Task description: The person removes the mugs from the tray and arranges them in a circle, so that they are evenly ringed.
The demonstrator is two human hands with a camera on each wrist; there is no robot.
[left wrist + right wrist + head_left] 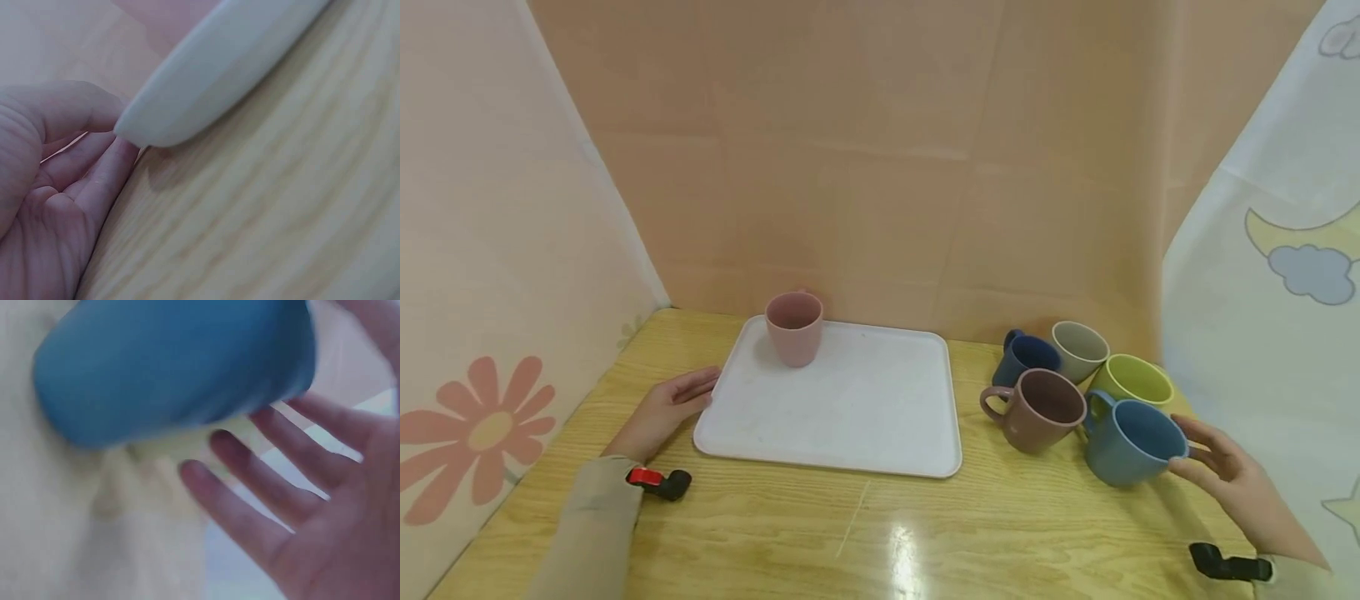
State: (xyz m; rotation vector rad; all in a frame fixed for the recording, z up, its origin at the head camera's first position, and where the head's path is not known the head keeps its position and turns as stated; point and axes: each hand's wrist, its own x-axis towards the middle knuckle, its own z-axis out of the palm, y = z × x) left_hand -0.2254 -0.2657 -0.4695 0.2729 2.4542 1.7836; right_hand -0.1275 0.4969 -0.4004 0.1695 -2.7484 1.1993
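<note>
My left hand [662, 412] rests on the table beside the white tray [865, 400], its fingertips touching the tray's left edge. Up close in the left wrist view, thumb and fingers meet the tray's rim [194, 87]. On the tray's back left stands a pink mug [797, 342], upright. Over at the right, my right hand [1232, 471] is at the side of a blue mug [1120, 454], thumb in front and fingers behind its rim. In the right wrist view the fingers are spread and nearly straight along the blue mug [169, 369]; firm contact cannot be made out.
Close around the blue mug stand a mauve-brown mug [1033, 425], a dark blue mug [1018, 362], a grey-beige mug [1078, 354] and a yellow-green mug [1127, 379]. An orange-brown backdrop [865, 167] rises behind the wooden table [775, 525], with patterned sheets on both sides.
</note>
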